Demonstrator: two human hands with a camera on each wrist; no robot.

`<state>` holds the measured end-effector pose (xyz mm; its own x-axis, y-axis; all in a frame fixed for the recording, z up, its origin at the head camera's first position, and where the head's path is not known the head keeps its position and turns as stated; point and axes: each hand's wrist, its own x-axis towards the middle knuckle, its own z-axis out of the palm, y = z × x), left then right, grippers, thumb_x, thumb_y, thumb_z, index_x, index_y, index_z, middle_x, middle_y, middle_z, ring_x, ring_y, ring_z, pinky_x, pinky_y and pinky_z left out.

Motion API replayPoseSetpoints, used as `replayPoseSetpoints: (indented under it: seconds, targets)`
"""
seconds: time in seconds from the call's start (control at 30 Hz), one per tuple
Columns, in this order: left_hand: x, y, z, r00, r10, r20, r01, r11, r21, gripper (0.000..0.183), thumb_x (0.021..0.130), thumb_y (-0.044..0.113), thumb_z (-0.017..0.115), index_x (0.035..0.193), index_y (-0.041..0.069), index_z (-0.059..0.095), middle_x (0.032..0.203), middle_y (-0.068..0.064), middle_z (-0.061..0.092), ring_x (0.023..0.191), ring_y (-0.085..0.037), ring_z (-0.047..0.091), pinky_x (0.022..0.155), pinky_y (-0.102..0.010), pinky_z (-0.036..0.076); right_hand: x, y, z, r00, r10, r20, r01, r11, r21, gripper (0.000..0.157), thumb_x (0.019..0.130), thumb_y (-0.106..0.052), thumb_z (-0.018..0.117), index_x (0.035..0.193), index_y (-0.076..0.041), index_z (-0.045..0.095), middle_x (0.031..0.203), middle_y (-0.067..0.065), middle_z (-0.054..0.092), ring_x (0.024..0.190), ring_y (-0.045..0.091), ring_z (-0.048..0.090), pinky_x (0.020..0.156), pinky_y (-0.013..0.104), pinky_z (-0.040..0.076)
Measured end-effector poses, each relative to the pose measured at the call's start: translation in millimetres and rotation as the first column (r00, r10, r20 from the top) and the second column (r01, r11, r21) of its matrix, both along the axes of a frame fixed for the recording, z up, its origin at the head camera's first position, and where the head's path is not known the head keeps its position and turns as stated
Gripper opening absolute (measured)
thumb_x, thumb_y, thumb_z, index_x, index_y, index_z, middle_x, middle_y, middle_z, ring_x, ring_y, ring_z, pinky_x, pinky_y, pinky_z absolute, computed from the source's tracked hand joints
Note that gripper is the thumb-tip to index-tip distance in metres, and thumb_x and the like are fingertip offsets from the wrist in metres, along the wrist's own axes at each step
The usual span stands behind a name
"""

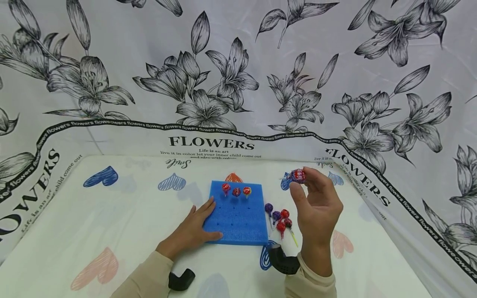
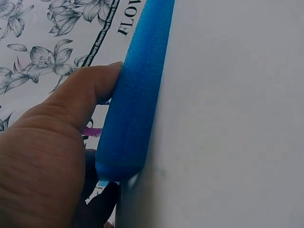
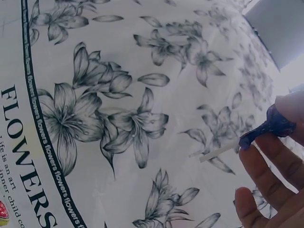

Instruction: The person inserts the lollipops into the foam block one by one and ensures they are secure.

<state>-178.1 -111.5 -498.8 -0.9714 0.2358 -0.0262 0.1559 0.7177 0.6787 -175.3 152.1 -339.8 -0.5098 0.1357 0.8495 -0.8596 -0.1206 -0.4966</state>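
Head view: a heart-printed tablecloth [image 1: 138,227] bears a blue foam block [image 1: 238,232]; the left hand [image 1: 191,225] rests straight-fingered on its left edge; the right hand [image 1: 319,209] is raised apart; loose lollipops [image 1: 281,227] lie beside the block; three lollipops [image 1: 236,191] stand in its far row; the right hand pinches one wrapped lollipop [image 1: 299,176].

The backdrop [image 1: 261,111] reads "FLOWERS", the tablecloth [image 1: 138,219] "Smile".

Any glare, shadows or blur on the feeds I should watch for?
Head: bright, mostly even light; left wrist: dimmer, a soft shadow beside the blue foam block; right wrist: white glare at the right edge, the held lollipop dark near it.
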Motion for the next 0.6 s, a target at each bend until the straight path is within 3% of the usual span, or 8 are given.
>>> replayPoseSetpoints:
  seconds: [0.2,0.6]
  targets:
    - [-0.3,1,-2.0,1.0,0.013,0.008,-0.013,1.0,-0.014,0.099,0.075,0.052,0.078,0.152,0.013,0.03,0.159,0.001,0.016,0.143,-0.039,0.007,0.111,-0.056,0.012,3.1,-12,-1.1,0.999,0.03,-0.032,-0.028,0.998,0.062,0.038,0.086,0.001,0.071,0.114,0.021,0.055,0.107,0.019,0.063,0.103,0.027,0.06,0.096,0.034,0.046]
    - [0.7,1,0.3,1.0,0.012,-0.003,-0.012,1.0,-0.007,0.098,0.074,0.049,0.079,0.152,0.012,0.031,0.159,-0.001,0.017,0.143,-0.041,0.008,0.11,-0.057,0.013,-4.0,-40,-16.2,0.999,0.033,0.018,-0.036,0.978,0.205,0.039,0.092,-0.011,0.068,0.118,0.015,0.056,0.106,0.02,0.063,0.1,0.027,0.06,0.09,0.034,0.049]
